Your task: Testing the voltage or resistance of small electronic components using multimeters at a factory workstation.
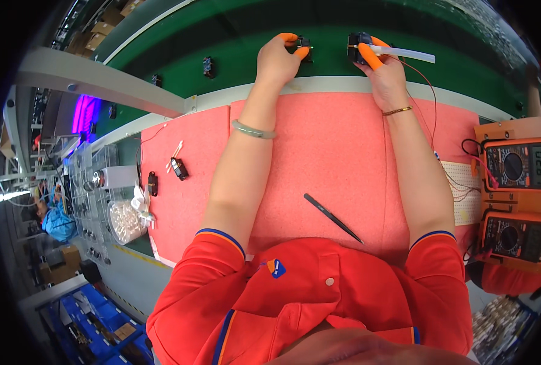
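Observation:
Both my hands reach over the green conveyor belt (246, 66) at the far side, orange covers on thumb and fingers. My left hand (276, 59) is closed in a pinch around a small black device (304, 44). To its right, my right hand (385, 70) grips a larger black block-shaped part (357, 48). A whitish, translucent tube (413, 55) sticks out to the right from that hand; its inner end is hidden by the fingers. A thin red wire (433, 97) curves down beside my right wrist. Black tweezers (331, 217) lie on the pink mat (319, 140) between my forearms.
On the mat's left are two small black parts (178, 168) and a cotton swab (178, 148). A clear tub of swabs (126, 222) stands beside them. More devices (208, 67) sit along the belt. Two orange multimeters (517, 164) and a white breadboard (461, 191) occupy the right.

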Available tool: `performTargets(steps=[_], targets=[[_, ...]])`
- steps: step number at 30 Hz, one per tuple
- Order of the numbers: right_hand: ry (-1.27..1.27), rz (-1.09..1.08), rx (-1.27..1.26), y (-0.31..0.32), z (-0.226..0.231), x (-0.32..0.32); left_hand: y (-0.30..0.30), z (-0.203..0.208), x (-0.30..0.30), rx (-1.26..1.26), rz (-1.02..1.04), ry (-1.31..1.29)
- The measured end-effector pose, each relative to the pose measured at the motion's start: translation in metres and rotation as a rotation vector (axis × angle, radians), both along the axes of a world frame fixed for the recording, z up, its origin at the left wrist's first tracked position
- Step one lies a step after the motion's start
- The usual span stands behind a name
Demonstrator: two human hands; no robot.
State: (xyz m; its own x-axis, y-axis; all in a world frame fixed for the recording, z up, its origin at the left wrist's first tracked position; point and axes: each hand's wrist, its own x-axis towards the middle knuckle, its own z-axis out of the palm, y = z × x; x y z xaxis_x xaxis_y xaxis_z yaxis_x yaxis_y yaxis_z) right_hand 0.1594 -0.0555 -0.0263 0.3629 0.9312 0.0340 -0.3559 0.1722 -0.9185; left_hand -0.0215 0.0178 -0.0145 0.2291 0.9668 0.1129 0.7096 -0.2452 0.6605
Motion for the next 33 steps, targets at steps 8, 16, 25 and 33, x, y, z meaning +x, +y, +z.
performTargets(steps=[8,16,25,33], targets=[[-0.006,-0.019,0.019,0.001,-0.002,0.008,0.032,0.012,-0.071,0.004,0.507,0.442],[-0.060,-0.058,0.023,0.005,-0.002,0.004,0.029,-0.002,-0.032,0.051,0.062,-0.259],[-0.047,-0.123,0.022,-0.002,0.002,0.008,-0.018,0.025,0.030,-0.306,-0.112,-0.774],[0.023,-0.107,0.024,-0.002,0.000,0.005,-0.015,0.015,0.029,-0.537,-0.211,-1.015]])
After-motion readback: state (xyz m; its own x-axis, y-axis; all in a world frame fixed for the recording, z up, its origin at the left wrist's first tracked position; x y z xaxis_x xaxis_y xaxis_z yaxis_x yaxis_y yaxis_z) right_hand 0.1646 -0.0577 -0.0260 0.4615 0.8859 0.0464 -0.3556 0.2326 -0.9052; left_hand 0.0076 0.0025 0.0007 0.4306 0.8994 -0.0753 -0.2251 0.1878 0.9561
